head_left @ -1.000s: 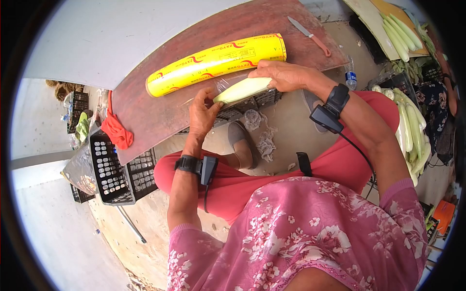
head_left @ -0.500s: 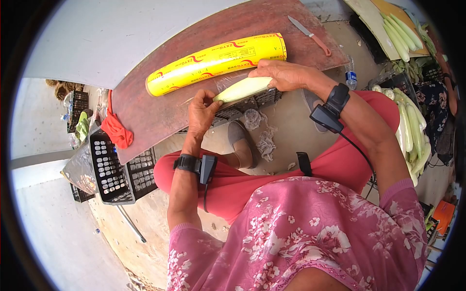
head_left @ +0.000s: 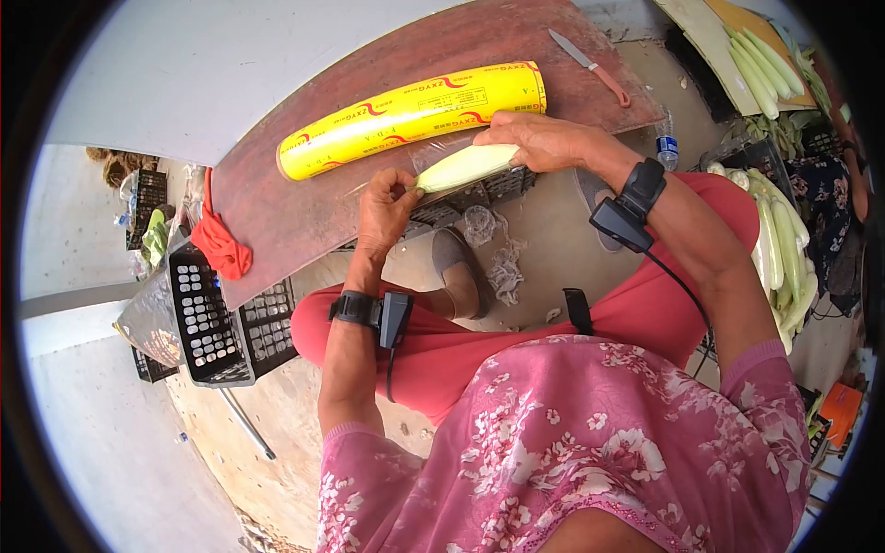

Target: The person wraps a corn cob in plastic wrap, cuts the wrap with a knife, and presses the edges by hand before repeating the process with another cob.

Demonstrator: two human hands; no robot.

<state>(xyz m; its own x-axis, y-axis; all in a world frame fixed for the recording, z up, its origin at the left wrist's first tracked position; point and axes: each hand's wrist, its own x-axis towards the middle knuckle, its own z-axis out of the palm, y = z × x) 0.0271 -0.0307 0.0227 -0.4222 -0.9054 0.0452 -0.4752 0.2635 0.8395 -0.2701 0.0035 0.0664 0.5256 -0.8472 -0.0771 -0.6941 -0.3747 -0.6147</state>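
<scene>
A pale green, elongated vegetable (head_left: 468, 168) lies between my two hands at the table's near edge. My left hand (head_left: 387, 205) is closed, its thumb and finger pinching the left tip. My right hand (head_left: 539, 141) is wrapped over the right end, thumb below and fingers above. Just beyond the vegetable rests a big yellow roll (head_left: 415, 115) with red print. Some clear film shows between the roll and the vegetable.
The reddish table (head_left: 304, 217) also bears a knife (head_left: 590, 67) with a pink handle and a red cloth (head_left: 221, 247). Black crates (head_left: 205, 313) stand at the left. At the right are a bottle (head_left: 666, 152) and piled long vegetables (head_left: 779, 249).
My left hand has shifted very slightly at the left tip of the vegetable. Little else differs.
</scene>
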